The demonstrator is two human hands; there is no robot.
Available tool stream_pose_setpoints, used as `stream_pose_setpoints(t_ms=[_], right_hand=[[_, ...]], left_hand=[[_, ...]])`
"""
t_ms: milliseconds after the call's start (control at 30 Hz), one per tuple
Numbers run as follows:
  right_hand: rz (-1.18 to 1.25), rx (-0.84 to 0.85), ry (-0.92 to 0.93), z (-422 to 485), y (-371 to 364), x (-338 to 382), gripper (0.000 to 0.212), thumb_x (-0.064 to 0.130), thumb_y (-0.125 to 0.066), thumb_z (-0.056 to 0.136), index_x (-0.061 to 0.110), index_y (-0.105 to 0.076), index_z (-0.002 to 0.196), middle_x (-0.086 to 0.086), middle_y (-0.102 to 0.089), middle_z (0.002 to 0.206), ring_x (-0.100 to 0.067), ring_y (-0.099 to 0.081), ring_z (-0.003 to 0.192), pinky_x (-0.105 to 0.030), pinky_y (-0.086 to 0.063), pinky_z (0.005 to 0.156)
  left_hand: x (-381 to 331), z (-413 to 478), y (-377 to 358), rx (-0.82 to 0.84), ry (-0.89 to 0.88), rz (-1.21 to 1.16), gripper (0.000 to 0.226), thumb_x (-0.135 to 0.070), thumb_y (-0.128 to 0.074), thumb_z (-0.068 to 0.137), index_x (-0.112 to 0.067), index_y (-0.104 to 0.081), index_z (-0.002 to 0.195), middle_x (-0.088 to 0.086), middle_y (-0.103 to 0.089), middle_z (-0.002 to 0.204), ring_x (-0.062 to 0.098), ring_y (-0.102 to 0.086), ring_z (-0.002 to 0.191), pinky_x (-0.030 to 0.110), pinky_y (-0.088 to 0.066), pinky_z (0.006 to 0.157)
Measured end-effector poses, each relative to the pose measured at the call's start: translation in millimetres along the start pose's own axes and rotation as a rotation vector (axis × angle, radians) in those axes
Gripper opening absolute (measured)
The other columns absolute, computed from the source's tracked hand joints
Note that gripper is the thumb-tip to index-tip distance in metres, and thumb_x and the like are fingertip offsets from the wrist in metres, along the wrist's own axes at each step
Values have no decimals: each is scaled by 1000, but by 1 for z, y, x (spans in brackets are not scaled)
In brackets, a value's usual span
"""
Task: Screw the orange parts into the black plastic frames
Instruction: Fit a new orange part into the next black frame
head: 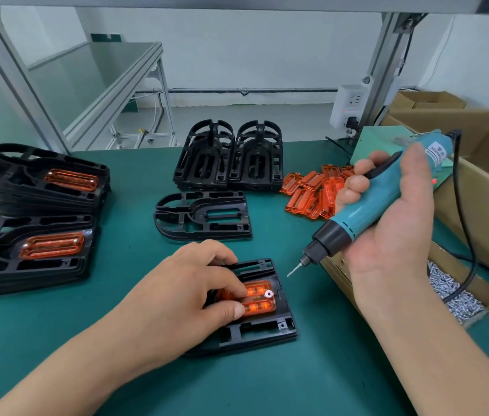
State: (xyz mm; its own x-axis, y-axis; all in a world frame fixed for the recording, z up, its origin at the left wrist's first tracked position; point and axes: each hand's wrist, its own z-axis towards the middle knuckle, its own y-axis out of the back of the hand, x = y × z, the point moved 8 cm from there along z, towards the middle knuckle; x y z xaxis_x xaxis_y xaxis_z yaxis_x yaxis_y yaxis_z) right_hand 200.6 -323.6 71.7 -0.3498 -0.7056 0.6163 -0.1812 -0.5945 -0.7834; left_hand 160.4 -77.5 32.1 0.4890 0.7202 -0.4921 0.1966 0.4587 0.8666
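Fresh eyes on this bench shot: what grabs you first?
The teal electric screwdriver, gripped in the right hand at right, its bit aimed down-left toward the work. Next, the bright orange part that the left hand holds in a black frame at front centre. Behind, a loose pile of orange parts lies mid-right, with stacks of finished frames at left.

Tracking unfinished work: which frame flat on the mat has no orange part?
The lone frame mid-mat, beyond the left hand: its slot is empty. The frame under that hand and the left stacks' tops each hold an orange part.
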Motion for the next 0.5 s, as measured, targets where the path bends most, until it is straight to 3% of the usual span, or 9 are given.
stream_pose_setpoints(t_ms=[200, 367, 500], right_hand=[[-12, -4, -5, -2, -2, 0, 31, 44, -62, 106, 14, -62, 99, -1, -66, 84, -11, -57, 62, -22, -50, 57], [-41, -34, -28, -9, -8, 1, 31, 44, -55, 108, 16, -58, 96, 1, -62, 81, -9, -54, 62, -20, -47, 58], [-137, -1, -101, -16, -17, 2, 36, 49, -38, 113, 22, -49, 90, 9, -52, 79, -5, -48, 68, -21, -42, 67]], left_hand=[[-1, -1, -1, 24, 6, -8, 18, -61, -68, 89, -55, -65, 106, -41, -36, 132, -12, -36, 129, 13, -35, 94], [-5, 0, -5, -3, -15, 81, 38, -69, -55, 91, -59, -53, 127, -36, -37, 127, -3, -39, 124, 23, -40, 99], [-4, 1, -5, -5, -13, 88, 43, -70, -53, 91, -59, -52, 133, -36, -36, 127, -5, -38, 123, 25, -41, 101]])
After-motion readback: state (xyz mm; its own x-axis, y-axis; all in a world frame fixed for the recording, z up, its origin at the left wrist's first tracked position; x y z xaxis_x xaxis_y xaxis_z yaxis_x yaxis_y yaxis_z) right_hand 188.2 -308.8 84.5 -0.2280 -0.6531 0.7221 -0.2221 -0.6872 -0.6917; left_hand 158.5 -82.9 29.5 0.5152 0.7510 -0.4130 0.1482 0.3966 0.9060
